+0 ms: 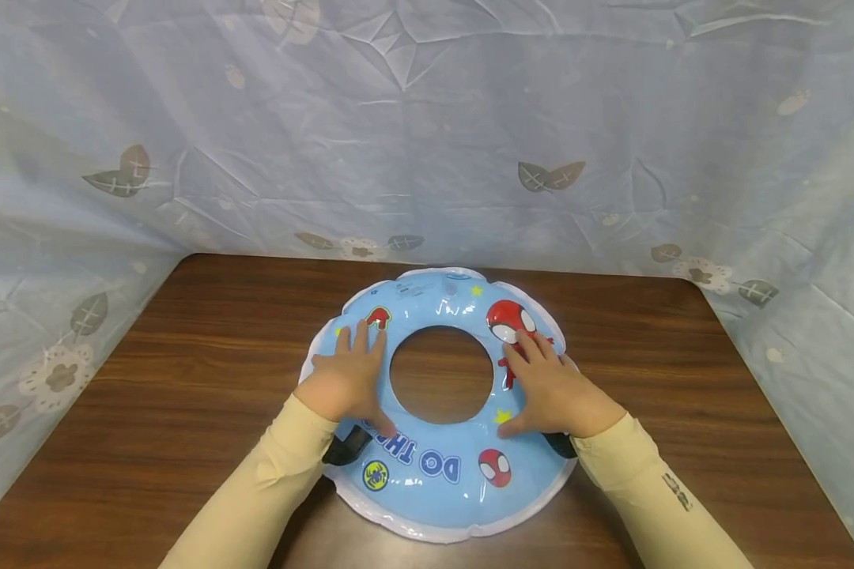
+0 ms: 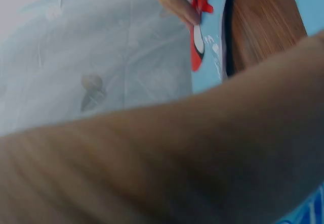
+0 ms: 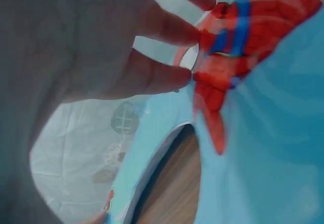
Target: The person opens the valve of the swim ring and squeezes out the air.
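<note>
A light blue inflatable swim ring [image 1: 441, 506], printed with red masked figures, stars and lettering, lies flat on the wooden table. My left hand [image 1: 349, 378] rests on the ring's left side with fingers spread. On the opposite side, my right hand [image 1: 551, 389] touches the ring, its fingers also spread over the red figure. In the right wrist view, the fingertips of the right hand [image 3: 152, 47] meet the printed figure on the swim ring [image 3: 273, 133]. The left wrist view is largely filled by the blurred near hand, with the swim ring [image 2: 210, 72] behind it.
The brown wooden table [image 1: 185, 379] extends around the ring and shows through its round hole. A pale grey-blue curtain [image 1: 427, 142] with leaf and flower prints hangs behind and at both sides. A dark strap device [image 1: 347, 446] sits at the left wrist.
</note>
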The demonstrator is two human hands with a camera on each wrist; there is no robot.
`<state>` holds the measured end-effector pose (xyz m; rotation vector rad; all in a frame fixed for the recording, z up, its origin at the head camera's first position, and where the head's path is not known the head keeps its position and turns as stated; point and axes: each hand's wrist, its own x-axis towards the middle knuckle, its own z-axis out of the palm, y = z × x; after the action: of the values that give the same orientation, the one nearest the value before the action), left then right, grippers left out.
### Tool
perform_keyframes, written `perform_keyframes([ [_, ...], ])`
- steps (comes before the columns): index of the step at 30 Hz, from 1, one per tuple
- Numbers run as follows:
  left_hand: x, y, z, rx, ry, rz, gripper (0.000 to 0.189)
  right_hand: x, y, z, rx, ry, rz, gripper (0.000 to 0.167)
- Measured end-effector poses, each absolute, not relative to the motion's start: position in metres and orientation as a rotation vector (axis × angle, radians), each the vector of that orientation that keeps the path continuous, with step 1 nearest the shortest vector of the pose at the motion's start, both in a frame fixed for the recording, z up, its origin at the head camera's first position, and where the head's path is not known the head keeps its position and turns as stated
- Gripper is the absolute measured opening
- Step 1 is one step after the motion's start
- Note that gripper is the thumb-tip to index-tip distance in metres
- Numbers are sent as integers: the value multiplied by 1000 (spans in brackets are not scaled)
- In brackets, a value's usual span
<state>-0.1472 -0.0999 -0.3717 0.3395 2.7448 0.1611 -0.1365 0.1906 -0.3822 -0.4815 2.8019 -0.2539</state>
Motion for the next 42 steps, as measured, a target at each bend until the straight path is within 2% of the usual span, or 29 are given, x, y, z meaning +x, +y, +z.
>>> perform_keyframes([
  [33,-157,-101,-389,375,2698,143,135,-149,193,-396,-500,2680,-290,117],
  [42,-158,-106,-386,397,2680,209,138,-146,194,-399,-479,2687,-357,130],
])
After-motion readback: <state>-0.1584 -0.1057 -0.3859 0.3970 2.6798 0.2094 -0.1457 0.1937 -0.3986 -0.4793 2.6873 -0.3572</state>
